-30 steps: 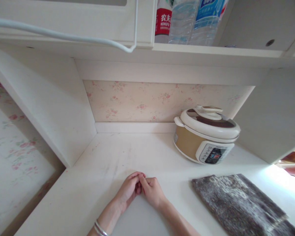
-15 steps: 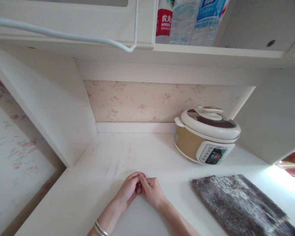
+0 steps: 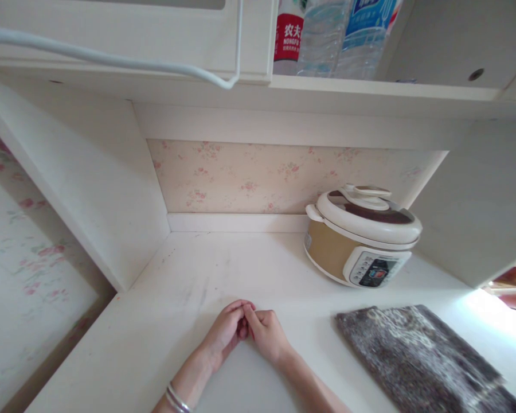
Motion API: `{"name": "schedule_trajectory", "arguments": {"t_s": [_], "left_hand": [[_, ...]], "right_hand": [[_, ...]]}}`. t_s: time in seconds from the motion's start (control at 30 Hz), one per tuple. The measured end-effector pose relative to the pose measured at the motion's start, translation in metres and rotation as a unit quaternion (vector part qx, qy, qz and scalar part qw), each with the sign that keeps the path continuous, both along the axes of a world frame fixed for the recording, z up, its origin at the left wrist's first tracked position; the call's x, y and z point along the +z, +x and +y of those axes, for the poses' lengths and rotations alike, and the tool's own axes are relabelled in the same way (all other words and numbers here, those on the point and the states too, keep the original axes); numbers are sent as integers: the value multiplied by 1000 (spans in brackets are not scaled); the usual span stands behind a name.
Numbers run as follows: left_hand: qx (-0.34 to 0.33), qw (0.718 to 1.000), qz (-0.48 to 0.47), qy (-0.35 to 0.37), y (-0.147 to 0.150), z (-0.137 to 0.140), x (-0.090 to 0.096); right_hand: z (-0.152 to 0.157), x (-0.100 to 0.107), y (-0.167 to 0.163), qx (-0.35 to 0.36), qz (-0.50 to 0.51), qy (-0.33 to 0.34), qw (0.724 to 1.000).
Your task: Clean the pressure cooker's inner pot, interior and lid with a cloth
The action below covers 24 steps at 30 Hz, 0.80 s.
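Note:
My left hand (image 3: 227,330), with silver bangles (image 3: 178,398) at its wrist, rests on the white countertop (image 3: 155,344). Against it lies my right hand (image 3: 266,335), and the two are clasped together at the fingers. Both are closed, with curled fingers, and no object shows in either. The inner fingers are partly hidden where the hands meet. To the right of my right hand lies a folded grey-brown fuzzy cloth (image 3: 417,350). Behind the cloth stands a gold and white electric cooker (image 3: 333,246) with its lid on.
Above the counter hangs a white cabinet (image 3: 348,97) with several plastic bottles (image 3: 320,40) on its shelf. A white cable (image 3: 112,57) crosses its left front. Side panels (image 3: 81,189) stand left and right, and flowered wallpaper (image 3: 241,178) covers the back wall.

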<state>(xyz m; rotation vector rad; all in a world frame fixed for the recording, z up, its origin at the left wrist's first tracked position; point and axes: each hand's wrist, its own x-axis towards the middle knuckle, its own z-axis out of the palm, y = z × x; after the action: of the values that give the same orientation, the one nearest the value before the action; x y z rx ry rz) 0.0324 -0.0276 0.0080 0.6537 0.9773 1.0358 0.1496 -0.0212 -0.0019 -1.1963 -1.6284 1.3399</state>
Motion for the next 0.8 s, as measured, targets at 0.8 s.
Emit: {"name": "schedule_trajectory", "arguments": {"t_s": [0.8], "left_hand": [[29, 999, -13, -30, -1, 2, 3]], "right_hand": [[2, -1, -7, -28, -50, 31, 998]]}}
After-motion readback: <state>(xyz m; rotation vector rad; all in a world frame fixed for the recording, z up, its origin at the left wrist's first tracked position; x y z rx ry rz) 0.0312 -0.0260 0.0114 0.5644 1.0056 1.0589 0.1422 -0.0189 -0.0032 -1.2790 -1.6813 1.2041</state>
